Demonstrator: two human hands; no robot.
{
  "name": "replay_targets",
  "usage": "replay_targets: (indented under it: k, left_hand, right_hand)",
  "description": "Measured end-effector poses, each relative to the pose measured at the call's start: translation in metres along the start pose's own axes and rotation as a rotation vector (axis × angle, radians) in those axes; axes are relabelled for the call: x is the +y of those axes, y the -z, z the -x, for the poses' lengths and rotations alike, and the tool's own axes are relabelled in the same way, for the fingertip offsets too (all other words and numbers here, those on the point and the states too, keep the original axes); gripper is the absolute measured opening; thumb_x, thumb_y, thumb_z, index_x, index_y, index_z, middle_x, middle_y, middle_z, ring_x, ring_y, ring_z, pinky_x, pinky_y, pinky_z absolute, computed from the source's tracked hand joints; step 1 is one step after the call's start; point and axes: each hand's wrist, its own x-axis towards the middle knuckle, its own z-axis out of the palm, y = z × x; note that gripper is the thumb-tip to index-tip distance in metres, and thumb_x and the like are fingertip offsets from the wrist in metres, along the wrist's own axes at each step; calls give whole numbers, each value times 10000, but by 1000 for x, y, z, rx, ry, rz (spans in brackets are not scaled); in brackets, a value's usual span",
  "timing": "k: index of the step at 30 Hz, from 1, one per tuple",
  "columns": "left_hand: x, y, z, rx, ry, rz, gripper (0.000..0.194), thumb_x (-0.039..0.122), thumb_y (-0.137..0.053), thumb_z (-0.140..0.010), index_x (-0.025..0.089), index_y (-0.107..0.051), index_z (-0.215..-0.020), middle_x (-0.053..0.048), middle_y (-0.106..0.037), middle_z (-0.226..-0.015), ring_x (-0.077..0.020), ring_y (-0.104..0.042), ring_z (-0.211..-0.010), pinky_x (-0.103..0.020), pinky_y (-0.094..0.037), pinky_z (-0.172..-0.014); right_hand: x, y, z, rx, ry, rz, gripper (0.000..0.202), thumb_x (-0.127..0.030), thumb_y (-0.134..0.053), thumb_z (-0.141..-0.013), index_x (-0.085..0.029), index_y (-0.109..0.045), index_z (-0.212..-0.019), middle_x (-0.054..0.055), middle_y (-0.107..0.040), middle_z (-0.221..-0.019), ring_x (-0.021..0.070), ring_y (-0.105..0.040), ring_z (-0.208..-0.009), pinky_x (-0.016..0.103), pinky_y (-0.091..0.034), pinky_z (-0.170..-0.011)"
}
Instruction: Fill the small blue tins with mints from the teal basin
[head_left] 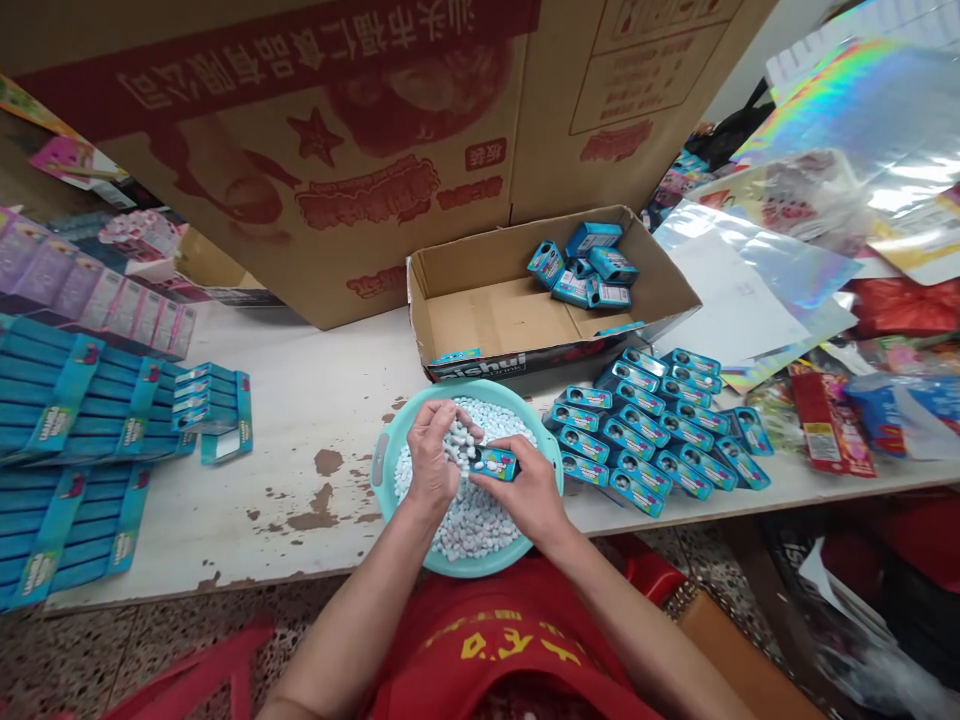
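**Station Report: Close Two-Handed Work**

Your white table [300, 400] carries everything beneath and around your hands. Beyond them rises the tall carton [420, 150], printed side towards you. Well to the left sit stacked blue packs [97, 390]. Just beyond your hands, the shallow carton [487, 305] holds loose blue boxes [596, 265] at its right end, presumably kept within reach.

Directly under your hands is the turquoise basin [469, 568], probably so strays drop back inside. To the right, grouped boxes [637, 435] show round openings upward; their contents cannot be confirmed.

Your left hand [431, 460] is cupped around white pellets [459, 437]. Your right hand [531, 490] grips the small blue box [493, 463], above the basin and beside the left fingers, apparently to steady it. More loose pellets [480, 530] lie below both hands.
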Motion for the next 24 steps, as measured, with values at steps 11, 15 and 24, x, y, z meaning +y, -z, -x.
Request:
replay_targets:
  k: [11,15,24]
  left_hand:
    - [0,-5,5,3,-56,-76,201,315,-655,-744,173,-517,-710,29,-582,-617,-126,-613,-559,-233,-469,-555]
    - [0,-9,7,-19,-59,-66,206,313,-650,-751,173,-506,-703,39,-552,-581,-128,-616,-561,-232,-471,-566]
    - [-2,-14,11,-19,-84,-92,164,292,-634,-765,168,-528,-744,24,-600,-632,-122,-603,-562,-244,-473,-584]
  right_hand:
    - [-3,3,-1,-31,-14,-37,319,-261,-788,-646,-216,-592,-892,15,-637,-875,220,-604,-854,336,-446,-746]
    - [-2,5,0,-21,-19,-61,312,-263,-779,-651,-215,-587,-892,15,-634,-878,217,-602,-859,326,-447,-745]
    - [-1,9,3,-4,-29,-110,323,-287,-777,-658,-208,-589,-909,14,-629,-890,210,-597,-870,328,-446,-772]
